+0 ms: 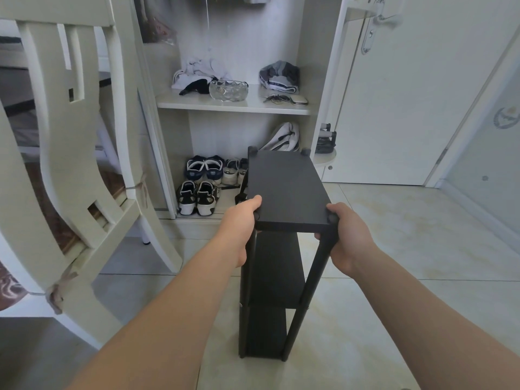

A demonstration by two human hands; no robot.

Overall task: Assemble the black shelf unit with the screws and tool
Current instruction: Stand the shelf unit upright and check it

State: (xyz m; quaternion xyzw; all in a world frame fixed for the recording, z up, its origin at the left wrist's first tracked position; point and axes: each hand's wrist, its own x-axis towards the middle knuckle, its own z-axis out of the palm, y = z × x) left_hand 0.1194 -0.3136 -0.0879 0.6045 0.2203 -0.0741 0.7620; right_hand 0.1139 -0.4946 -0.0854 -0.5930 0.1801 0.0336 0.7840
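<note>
Shelf unit (pixel 287 190) upright; left grip (pixel 239 223), right grip (pixel 351 237) hold top near corners.

The black shelf unit (pixel 287 187) stands upright on the tiled floor (pixel 394 249), with lower panels visible beneath its top panel. The left grip (pixel 239 223) holds the near left corner of the top panel, thumb on the upper face. The right grip (pixel 349 237) wraps the near right post directly below that panel. Beyond the unit, an open wardrobe (pixel 233 106) contains shoes (pixel 197 197) on its bottom board and a glass bowl (pixel 228 90) on its shelf. A pale chair (pixel 70 164) is at the left.
</note>
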